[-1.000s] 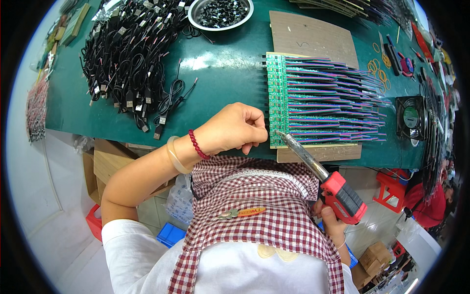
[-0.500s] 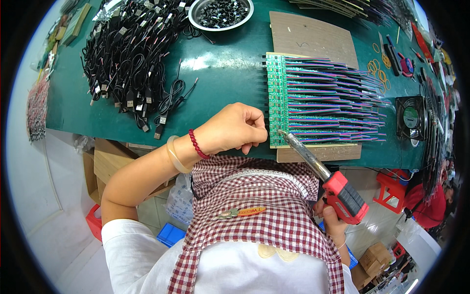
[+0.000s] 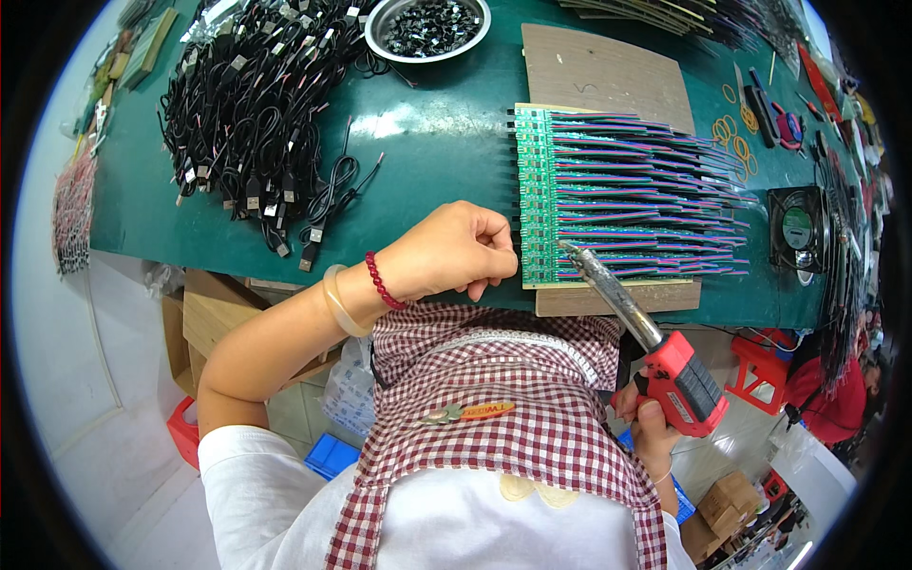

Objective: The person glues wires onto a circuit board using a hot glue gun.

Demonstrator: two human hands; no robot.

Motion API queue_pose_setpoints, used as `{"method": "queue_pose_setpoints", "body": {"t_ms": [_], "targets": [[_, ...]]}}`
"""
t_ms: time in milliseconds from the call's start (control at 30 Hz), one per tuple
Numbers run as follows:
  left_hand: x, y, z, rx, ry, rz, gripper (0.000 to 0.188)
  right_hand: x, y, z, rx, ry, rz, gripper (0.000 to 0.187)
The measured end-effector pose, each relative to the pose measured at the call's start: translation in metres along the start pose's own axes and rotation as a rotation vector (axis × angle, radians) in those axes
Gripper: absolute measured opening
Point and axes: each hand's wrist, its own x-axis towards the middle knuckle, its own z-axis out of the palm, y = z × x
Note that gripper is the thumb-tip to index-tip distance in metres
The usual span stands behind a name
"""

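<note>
- At the table's [image 3: 446, 152] far left I can see a tangled heap of black cables [image 3: 252, 123] with metal plugs.
- Just beside it I make out a shiny metal bowl [image 3: 427, 60], filled with small dark parts [image 3: 432, 27].
- On my right, yellow rubber bands [image 3: 750, 119] lie loosely scattered; nearer me stands a black fan [image 3: 796, 228].
- Below the table I spot a red stool [image 3: 757, 370], a cardboard box [image 3: 730, 499] and, to the left, a blue bin [image 3: 331, 456].
- At the right edge I see a person in red [image 3: 836, 404].
</note>
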Motion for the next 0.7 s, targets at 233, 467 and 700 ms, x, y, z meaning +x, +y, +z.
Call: {"method": "queue_pose_setpoints", "body": {"t_ms": [233, 467, 700], "targets": [[-0.006, 0.026, -0.018, 0.380, -0.074, 0.016, 0.013, 0.009, -0.010, 0.005, 0.007, 0.086, -0.090, 0.050], [0.059, 0.072, -0.098, 1.356, 1.143, 0.605, 0.016, 0.020, -0.013, 0.010, 0.165, 0.122, -0.177, 0.049], [0.077, 0.095, -0.138, 1.408, 0.857, 0.253, 0.018, 0.025, -0.017, 0.014, 0.172, 0.149, -0.244, 0.050]]}}
